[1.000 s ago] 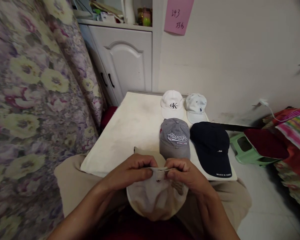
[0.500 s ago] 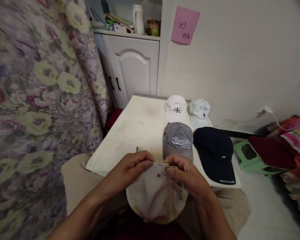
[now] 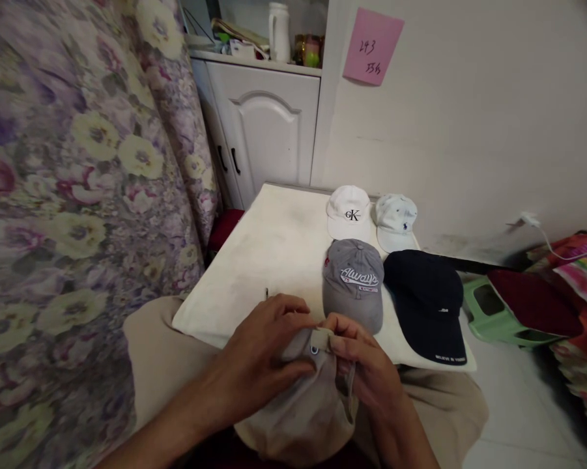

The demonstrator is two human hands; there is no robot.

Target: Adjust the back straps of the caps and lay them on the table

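A beige baseball cap rests in my lap with its back strap and adjustment opening toward the table. My right hand pinches the strap end between thumb and fingers. Beside it, my left hand grips the cap's edge, the thumb lying across the fabric and the fingers over the rim. A small round metal eyelet shows just below the strap. The cap's brim is out of sight. Closest on the table lies a grey cap with "Always" lettering.
On the cream-covered table sit a white cap, a pale cap and a navy cap. Something thin and dark stands near my left hand. A green stool is at right, a floral curtain at left.
My left hand has shifted its grip, its thumb now lower on the cap. The strap end stands up more plainly in my right fingers. The cap has moved slightly down and left.
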